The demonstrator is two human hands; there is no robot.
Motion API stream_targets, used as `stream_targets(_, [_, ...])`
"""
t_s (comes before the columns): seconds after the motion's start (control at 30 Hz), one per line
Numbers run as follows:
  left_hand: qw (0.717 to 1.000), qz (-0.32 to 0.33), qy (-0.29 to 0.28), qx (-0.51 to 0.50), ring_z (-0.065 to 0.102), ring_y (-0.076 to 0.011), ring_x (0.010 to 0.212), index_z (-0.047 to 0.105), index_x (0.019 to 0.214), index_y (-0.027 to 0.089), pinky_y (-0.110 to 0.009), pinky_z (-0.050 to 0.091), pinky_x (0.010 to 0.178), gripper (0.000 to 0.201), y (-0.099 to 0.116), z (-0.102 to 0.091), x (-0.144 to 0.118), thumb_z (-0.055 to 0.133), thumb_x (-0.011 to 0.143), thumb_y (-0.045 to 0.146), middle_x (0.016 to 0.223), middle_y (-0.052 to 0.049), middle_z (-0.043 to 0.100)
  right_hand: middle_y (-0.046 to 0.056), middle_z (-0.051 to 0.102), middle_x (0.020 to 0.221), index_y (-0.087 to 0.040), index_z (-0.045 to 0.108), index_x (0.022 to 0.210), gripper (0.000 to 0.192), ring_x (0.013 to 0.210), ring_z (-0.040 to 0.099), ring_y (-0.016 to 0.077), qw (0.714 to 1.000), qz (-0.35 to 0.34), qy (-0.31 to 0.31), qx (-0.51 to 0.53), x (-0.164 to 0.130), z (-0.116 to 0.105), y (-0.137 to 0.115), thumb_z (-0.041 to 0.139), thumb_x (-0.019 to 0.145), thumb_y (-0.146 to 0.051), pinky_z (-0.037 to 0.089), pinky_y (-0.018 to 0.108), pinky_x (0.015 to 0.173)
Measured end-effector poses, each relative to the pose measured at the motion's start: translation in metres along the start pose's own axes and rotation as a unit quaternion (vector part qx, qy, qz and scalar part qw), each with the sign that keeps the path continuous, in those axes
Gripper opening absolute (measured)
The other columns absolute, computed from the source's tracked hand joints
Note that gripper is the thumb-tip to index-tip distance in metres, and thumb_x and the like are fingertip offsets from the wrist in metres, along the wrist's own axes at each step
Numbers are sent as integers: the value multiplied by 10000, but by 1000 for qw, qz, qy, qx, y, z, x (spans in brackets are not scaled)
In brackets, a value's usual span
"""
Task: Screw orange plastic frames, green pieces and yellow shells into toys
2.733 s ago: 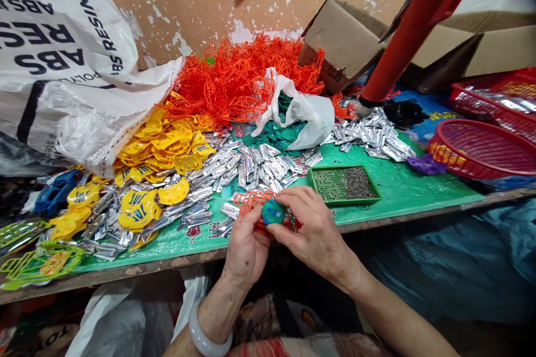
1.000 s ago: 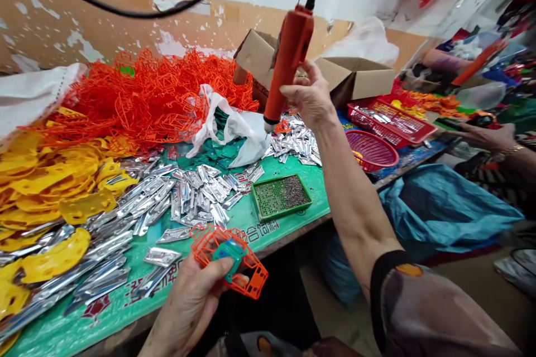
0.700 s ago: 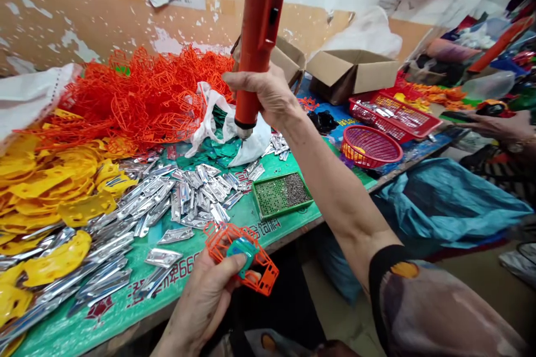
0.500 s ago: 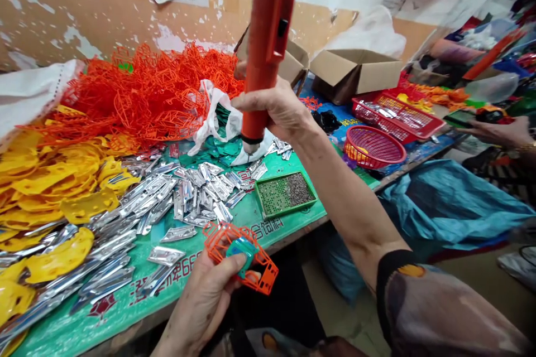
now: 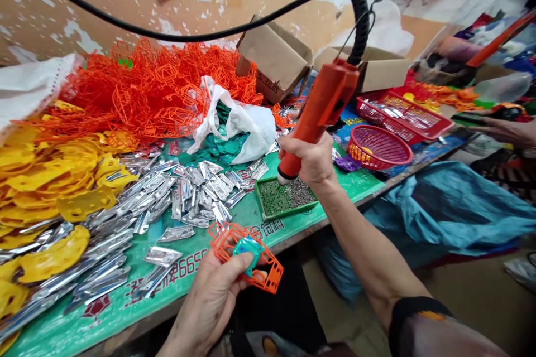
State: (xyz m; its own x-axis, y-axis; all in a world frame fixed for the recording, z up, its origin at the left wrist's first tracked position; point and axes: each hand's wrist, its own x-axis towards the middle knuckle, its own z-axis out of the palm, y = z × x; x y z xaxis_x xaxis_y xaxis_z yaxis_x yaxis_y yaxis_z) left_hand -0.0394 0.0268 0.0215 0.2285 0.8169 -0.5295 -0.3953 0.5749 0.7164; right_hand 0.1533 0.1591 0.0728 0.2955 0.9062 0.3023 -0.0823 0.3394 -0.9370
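My right hand (image 5: 315, 157) is wrapped round a red electric screwdriver (image 5: 320, 103), tilted with its tip down over a green screw tray (image 5: 288, 206). Small screws fill the tray's right part, and holes show on its left. Whether the tip touches a screw I cannot tell. Near the table's front edge, my left hand (image 5: 224, 284) grips an orange openwork plastic frame (image 5: 272, 274). A teal plastic piece (image 5: 247, 251) lies on that frame, pressed down by my thumb. Loose silver metal plates (image 5: 205, 189) lie beyond the left hand.
Yellow plastic parts (image 5: 50, 178) and tangled orange frames (image 5: 146, 95) are heaped left and behind. A white bag (image 5: 255, 128) holds teal pieces. Cardboard boxes (image 5: 276, 50) and red baskets (image 5: 379, 148) stand behind and right. A black cable (image 5: 167, 36) hangs overhead. Another person's hand (image 5: 506, 131) shows far right.
My right hand has brought the electric screwdriver down and to the right, over the screw tray, and its tilt has increased. My left hand keeps the frame and teal piece in nearly the same place.
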Motion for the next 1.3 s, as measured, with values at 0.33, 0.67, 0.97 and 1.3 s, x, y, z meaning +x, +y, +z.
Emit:
stream_targets(0.33, [1000,-13,-12,-5,671,-173,668,612,884,177,-274,571,574,235,0,4,0,744,690,191,812,-10,690,-70,571,567,-191,603,844,300,468,529,121,1000,-13,22,17,-6,-6,7,689,557,-209,450,303,497])
stream_targets(0.67, [1000,-11,-13,-2,670,-167,647,603,876,178,-272,571,580,253,-4,4,2,756,676,203,782,-10,701,-70,577,573,-186,613,881,316,481,532,119,1000,-25,13,10,-6,-6,10,674,571,-197,459,304,518])
stream_targets(0.97, [1000,-3,7,0,682,-177,678,584,922,176,-282,565,618,291,-7,6,2,746,681,193,815,-7,682,-59,571,588,-178,600,755,238,508,527,116,1000,-20,22,9,-8,-4,11,731,556,-197,458,310,538])
stream_targets(1.3, [1000,20,-5,16,671,-164,714,595,953,168,-255,553,622,253,-8,9,4,712,733,217,831,-29,701,-51,569,592,-170,587,726,207,495,524,115,999,-33,42,-1,-9,-3,10,721,568,-176,448,301,521])
